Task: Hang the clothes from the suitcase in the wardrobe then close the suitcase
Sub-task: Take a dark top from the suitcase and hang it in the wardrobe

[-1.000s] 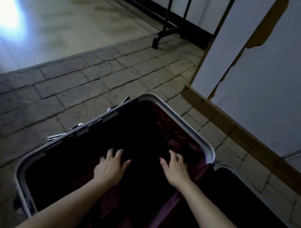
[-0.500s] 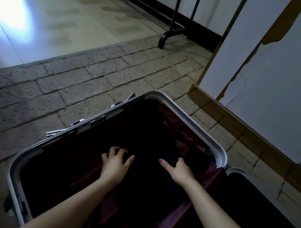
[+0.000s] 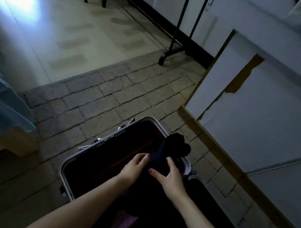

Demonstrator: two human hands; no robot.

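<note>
Dim, blurred; floor (image 3: 47, 28) glare upper-left

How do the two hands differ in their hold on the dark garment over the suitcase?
The left hand grips the dark garment from its left side; the right hand grips from the right, nearer the camera. The left thumb points up; the right thumb points left. Both hold it above the open suitcase.

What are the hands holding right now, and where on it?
Both hands, left and right, grip a dark bunched cloth garment around its middle, above the open silver-rimmed suitcase; its top end sticks up.
</note>
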